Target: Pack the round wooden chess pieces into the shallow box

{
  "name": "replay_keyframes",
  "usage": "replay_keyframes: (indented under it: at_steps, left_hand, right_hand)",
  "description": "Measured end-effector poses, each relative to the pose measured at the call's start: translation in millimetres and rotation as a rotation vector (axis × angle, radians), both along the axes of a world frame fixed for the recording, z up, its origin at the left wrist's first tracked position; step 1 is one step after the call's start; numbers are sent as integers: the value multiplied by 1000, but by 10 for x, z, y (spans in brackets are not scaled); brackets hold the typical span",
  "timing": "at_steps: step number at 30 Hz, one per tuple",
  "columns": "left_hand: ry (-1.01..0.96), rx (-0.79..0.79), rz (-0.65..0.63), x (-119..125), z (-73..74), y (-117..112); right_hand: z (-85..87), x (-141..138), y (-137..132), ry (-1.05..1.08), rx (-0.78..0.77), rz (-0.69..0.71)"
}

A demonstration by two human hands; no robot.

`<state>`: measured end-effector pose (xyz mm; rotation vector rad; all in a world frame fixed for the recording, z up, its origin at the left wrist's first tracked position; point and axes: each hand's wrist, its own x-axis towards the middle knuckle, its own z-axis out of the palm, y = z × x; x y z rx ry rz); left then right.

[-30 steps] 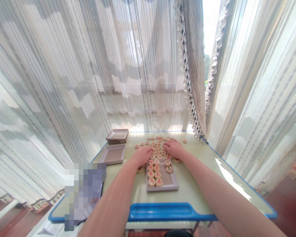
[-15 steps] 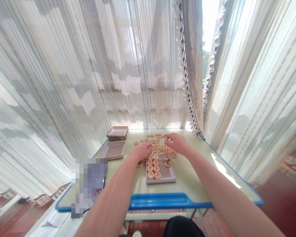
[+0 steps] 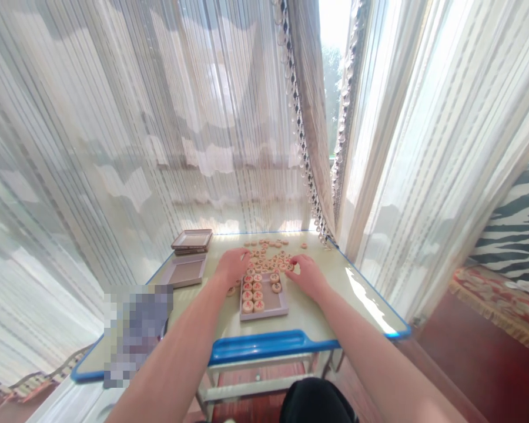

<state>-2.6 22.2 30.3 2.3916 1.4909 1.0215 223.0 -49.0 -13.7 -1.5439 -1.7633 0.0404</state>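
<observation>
While loose discs [image 3: 283,267] lie between | right hand [image 3: 307,276] curves round one | left hand [image 3: 232,267] curled | grips unclear

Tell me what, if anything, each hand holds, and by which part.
Right hand: thumb and fingers are at the edge of a round piece; whether it is gripped cannot be told. Left hand: fingers curled near loose pieces; any hold is hidden.

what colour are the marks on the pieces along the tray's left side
Red on those pieces in the tray, best seen in the head view.
</observation>
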Motion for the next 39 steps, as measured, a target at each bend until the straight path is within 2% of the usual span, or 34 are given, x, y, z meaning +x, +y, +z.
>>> replay_keyframes:
  at_steps: [2, 4, 6, 7, 8, 10, 12, 16, 21, 25, 32, 39]
  left_hand:
    - [-297, -78, 62, -2, 90, 5]
    - [-614, -270, 120, -22, 150, 7]
    - [-781, -422, 139, -62, 148, -15]
    - [-776, -433, 139, -86, 122, -38]
    - [-708, -367, 137, -111, 84, -69]
    - [-485, -148, 222, -148, -7, -141]
    - [-271, 0, 280, -156, -88, -204]
    - [16, 175, 178, -103, -168, -268]
    - [-3, 112, 206, -97, -171, -347]
    - [9, 42, 238, -113, -173, -424]
    - [-15, 5, 260, -95, -200, -424]
    - [-84, 11, 212, -111, -216, -380]
  right_hand:
    - [33, -25, -45, -50, -70, 38]
    - [54, -30, -122, -106, -111, 80]
    - [59, -23, -196, -150, -127, 101]
    - [58, -19, -223, -163, -138, 108]
    - [54, -18, -240, -170, -155, 113]
    - [45, -22, -249, -176, -197, 124]
    - [36, -32, -236, -171, -220, 127]
    - [45, -14, -227, -156, -212, 146]
    - [105, 97, -298, -65, -318, 200]
    - [116, 145, -336, -38, -323, 265]
    - [51, 162, -293, -45, -305, 119]
    - [65, 181, -293, -46, -301, 210]
